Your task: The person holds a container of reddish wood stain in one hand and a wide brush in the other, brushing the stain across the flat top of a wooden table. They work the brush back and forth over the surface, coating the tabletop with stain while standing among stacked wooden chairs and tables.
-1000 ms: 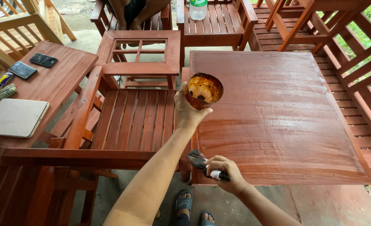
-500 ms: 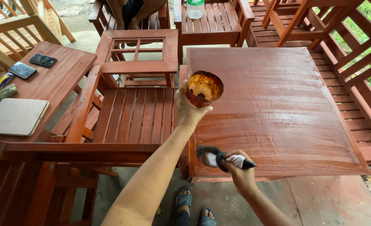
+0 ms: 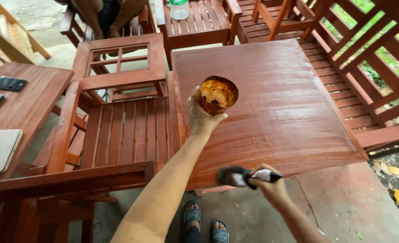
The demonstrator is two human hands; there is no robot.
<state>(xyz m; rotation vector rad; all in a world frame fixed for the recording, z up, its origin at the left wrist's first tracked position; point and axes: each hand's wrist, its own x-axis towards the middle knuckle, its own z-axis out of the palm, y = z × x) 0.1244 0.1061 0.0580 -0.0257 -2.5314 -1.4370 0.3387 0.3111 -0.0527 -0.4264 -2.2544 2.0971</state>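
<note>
Mid-coat: your left hand (image 3: 199, 118) wraps the stain cup (image 3: 217, 94) over the tabletop (image 3: 289, 103); right hand (image 3: 273, 189) fingers clamp the brush (image 3: 242, 176) at the near edge (bristles left); reload next.

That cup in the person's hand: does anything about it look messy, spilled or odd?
The cup in the left hand is smeared and caked with orange-brown stain on its rim and inside. It is tipped toward the camera, but nothing pours out. The red tabletop below shows no puddle. The right hand holds a brush at the table's near edge.

Right hand (image 3: 276, 189) slid brush (image 3: 246, 176) rightward along table (image 3: 298, 112) near edge
</note>
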